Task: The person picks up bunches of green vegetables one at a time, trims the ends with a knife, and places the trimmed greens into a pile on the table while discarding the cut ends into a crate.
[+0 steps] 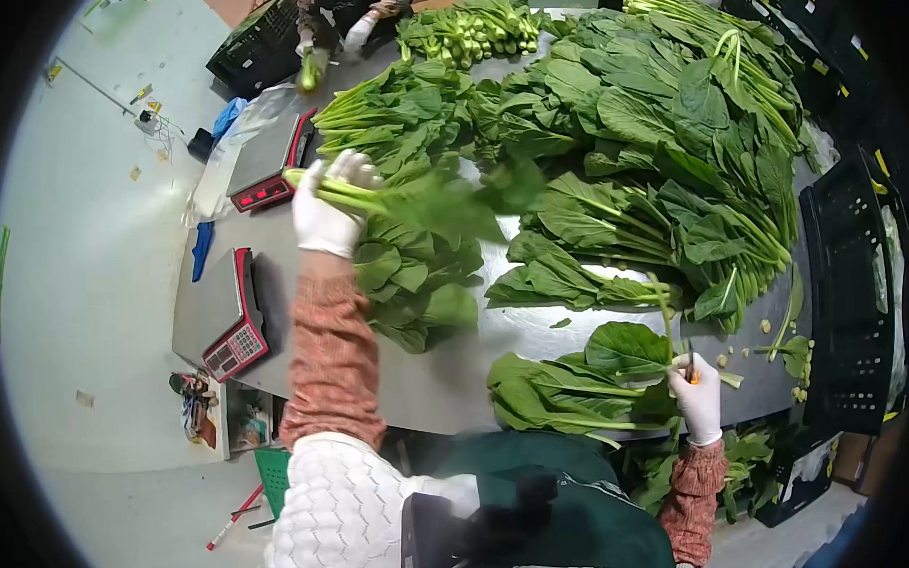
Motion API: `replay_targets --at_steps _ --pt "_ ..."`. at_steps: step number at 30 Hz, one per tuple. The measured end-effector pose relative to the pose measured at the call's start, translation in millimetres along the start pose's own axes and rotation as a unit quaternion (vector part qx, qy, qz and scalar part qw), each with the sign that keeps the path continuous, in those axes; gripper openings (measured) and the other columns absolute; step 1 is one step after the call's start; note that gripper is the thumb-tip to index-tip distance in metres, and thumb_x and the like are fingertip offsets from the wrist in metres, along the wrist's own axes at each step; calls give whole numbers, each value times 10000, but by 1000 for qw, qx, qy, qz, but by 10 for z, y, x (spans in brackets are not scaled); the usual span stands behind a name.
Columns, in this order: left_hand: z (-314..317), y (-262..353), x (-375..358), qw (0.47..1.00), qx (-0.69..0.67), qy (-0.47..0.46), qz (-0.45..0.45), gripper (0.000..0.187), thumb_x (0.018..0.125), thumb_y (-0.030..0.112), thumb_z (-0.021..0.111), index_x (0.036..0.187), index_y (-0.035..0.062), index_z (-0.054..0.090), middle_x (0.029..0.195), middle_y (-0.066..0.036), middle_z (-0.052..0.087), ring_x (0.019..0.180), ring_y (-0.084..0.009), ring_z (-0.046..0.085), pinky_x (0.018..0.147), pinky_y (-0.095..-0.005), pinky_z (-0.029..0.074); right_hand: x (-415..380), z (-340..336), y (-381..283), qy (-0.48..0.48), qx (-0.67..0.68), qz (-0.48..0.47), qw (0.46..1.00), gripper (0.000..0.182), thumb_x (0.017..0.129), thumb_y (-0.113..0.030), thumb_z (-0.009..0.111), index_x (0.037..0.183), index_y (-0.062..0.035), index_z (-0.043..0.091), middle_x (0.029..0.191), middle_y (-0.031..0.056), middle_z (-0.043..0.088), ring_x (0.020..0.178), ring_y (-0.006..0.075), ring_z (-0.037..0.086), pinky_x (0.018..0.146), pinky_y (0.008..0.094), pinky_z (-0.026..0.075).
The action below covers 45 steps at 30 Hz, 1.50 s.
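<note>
My left hand (327, 207), in a white glove, is closed around the pale stalks of a leafy green vegetable (427, 201); its leaves are blurred and stretch to the right over the table. Below that hand lies a row of similar greens (415, 273). At the lower right, my gloved right hand (699, 401) grips a small orange-handled knife (693, 372), whose blade is hard to make out. Close beside it are a bunch of greens (541, 392) and an upright stalk (664, 311).
Large heaps of greens (631, 110) cover the far and right side of the metal table (431, 388). Two red-edged scales (234, 341) stand at the left. Black crates (849, 298) line the right. Across the table is another person's gloved hand (359, 32). Cut stem pieces (765, 326) lie scattered.
</note>
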<state>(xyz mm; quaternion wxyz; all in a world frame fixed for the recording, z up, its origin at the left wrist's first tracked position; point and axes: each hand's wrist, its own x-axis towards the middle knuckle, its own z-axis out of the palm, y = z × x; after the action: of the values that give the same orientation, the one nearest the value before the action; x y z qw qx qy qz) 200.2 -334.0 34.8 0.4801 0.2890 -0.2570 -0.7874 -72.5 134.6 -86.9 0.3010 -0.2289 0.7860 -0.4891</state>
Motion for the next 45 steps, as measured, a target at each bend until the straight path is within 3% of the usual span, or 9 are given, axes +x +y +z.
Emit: replay_targets --at_steps 3,6,11,13,15,20,29,35,45 --pt "-281 324 366 983 5 182 -28 479 950 433 552 1176 13 598 1043 -137 654 975 -291 619 912 -513 478 44 129 179 11 -145 -77 986 73 796 -48 674 854 -41 630 653 51 589 590 139 569 574 277 443" --pt "-1120 551 597 977 212 40 8 468 894 433 672 1045 2 572 845 -56 541 825 -213 615 794 -338 526 15 335 -40 62 -282 -173 942 116 765 -112 707 852 -99 632 772 94 632 732 333 630 622 408 501" --pt "-357 -351 -538 820 518 -33 242 548 937 237 660 1370 -36 466 1345 -130 542 1198 -213 564 977 -331 475 -123 545 -57 34 -305 -206 929 164 795 -132 646 958 -140 635 933 70 603 737 330 642 649 436 511" --pt "-293 -809 -848 816 546 -154 109 656 876 205 721 1411 -35 427 1394 -167 515 1292 -258 497 1075 -358 395 -240 481 -70 37 -290 -171 941 213 811 -159 649 1022 -139 624 930 77 597 740 319 645 661 440 512" --pt "-70 -1215 -1159 592 714 -333 168 765 782 226 789 1409 -31 434 1405 -203 499 1315 -306 473 1100 -389 365 -450 331 -79 76 -269 -145 949 218 811 -157 647 1028 -131 636 941 78 623 762 315 651 681 419 524" --pt "390 -2456 -1814 392 646 -630 179 1258 583 521 855 1479 -88 215 1505 -360 232 1428 -475 218 1171 -549 166 -981 58 578 7 -86 44 995 202 888 -262 638 906 -66 682 686 77 680 562 180 646 575 320 521" --pt "274 -3397 -2261 167 756 -621 124 1425 486 631 849 1517 -29 120 1430 -350 331 1347 -477 333 1075 -582 297 -1323 316 1097 -10 278 247 928 299 950 -290 601 1050 -10 639 848 65 687 443 63 446 412 215 351" --pt "152 -3774 -2360 345 747 -538 181 860 726 235 725 1423 -71 326 1176 -238 517 1060 -388 515 910 -511 419 -1070 417 1257 33 346 191 918 235 955 -227 597 1051 -14 624 809 67 690 420 61 434 389 223 343" --pt "817 -4925 -2854 367 692 -594 181 590 710 148 695 1241 -37 518 1064 -265 590 1026 -426 580 903 -486 478 -1683 -340 1486 213 390 160 881 290 987 -191 517 1170 10 619 966 98 729 433 51 447 426 203 394"
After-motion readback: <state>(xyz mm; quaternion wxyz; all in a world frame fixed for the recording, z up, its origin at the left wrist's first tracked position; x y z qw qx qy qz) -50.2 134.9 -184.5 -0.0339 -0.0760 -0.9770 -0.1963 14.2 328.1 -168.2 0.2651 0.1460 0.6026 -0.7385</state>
